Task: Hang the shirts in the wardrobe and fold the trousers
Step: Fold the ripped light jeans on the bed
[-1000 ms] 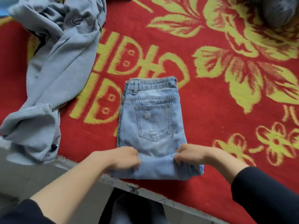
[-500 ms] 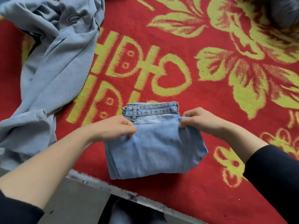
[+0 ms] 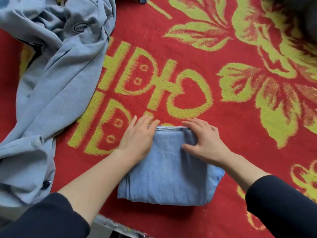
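Light blue jeans [image 3: 168,170] lie folded into a compact rectangle on the red and yellow blanket [image 3: 223,117], near its front edge. My left hand [image 3: 138,138] rests flat on the fold's far left corner, fingers straight and reaching past the waistband edge. My right hand [image 3: 204,140] presses flat on the far right part of the fold, fingers spread. A grey-blue shirt [image 3: 54,86] with a small oval logo lies crumpled at the left, apart from the jeans.
The blanket covers a raised surface whose front edge [image 3: 113,227] runs along the bottom. A dark object [image 3: 307,12] sits at the top right corner. Open blanket stretches beyond and to the right of the jeans.
Both hands carried the lower part of the jeans up over the waistband, covering the pocket. They let go of the fabric and now press flat on the finished fold.
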`<state>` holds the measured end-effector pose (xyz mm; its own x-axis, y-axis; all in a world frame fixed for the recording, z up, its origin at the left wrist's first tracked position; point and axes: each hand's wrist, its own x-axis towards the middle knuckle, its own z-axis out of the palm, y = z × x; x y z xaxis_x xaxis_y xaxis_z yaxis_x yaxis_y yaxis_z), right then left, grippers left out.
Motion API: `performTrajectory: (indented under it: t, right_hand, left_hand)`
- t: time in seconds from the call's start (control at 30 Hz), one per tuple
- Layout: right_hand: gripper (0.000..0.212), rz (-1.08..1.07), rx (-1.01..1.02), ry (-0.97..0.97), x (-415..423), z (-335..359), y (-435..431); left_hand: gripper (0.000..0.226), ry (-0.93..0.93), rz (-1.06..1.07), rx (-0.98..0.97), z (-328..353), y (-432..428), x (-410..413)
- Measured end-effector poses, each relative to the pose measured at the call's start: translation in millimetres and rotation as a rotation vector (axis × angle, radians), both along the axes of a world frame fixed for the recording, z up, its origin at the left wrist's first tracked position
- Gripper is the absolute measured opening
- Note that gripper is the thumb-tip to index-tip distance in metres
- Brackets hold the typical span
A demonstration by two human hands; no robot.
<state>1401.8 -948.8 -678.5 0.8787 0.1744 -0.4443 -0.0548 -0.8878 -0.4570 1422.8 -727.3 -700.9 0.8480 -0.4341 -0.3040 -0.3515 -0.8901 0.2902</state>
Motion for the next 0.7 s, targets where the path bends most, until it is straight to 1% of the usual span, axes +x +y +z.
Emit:
performTrajectory:
  t: [0.07, 0.1, 0.13, 0.23, 0.3, 0.33, 0.37, 0.43, 0.47, 0.53, 0.6, 0.63, 0.7]
  right_hand:
    - [0.083, 0.135, -0.096, 0.084, 3, -6, 7]
    - [0.087, 0.164, -0.140, 0.126, 5, -9, 10]
    - [0.090, 0.161, -0.163, 0.163, 8, -11, 13]
    - [0.098, 0.092, -0.161, 0.190, 17, -11, 23]
    - [0.098, 0.086, -0.188, 0.222, 21, -7, 28]
    - [0.093, 0.090, -0.204, 0.256, 22, -4, 31]
    - [0.080, 0.094, -0.214, 0.286, 22, 0, 35]
    - [0.031, 0.136, -0.266, 0.277, 20, 7, 44]
    - [0.019, 0.180, -0.300, 0.237, 16, 10, 47]
    - [0.022, 0.305, -0.346, 0.105, 2, 15, 50]
    - [0.022, 0.426, -0.335, -0.094, -15, 22, 51]
    - [0.024, 0.465, -0.301, -0.142, -23, 29, 53]
    - [0.032, 0.498, -0.212, -0.112, -34, 46, 63]
  left_hand:
    - [0.056, 0.224, 0.055, -0.006, -1, -1, 1]
    - [0.060, 0.320, 0.082, 0.007, 0, -1, 0]
    - [0.063, 0.364, 0.092, 0.027, -1, 1, -1]
    - [0.075, 0.349, 0.067, 0.116, 2, 4, -3]
    - [0.080, 0.352, 0.094, 0.107, 6, 5, -6]
    - [0.077, 0.364, 0.136, 0.061, 7, 6, -9]
    - [0.071, 0.377, 0.193, -0.006, 10, 8, -13]
    - [0.056, 0.395, 0.292, -0.127, 14, 14, -29]
    - [0.052, 0.395, 0.311, -0.159, 16, 17, -40]
    - [0.051, 0.364, 0.323, -0.200, 20, 23, -65]
    - [0.050, 0.333, 0.363, -0.266, 27, 32, -87]
    - [0.047, 0.330, 0.393, -0.313, 32, 39, -97]
    - [0.040, 0.369, 0.447, -0.401, 45, 55, -115]
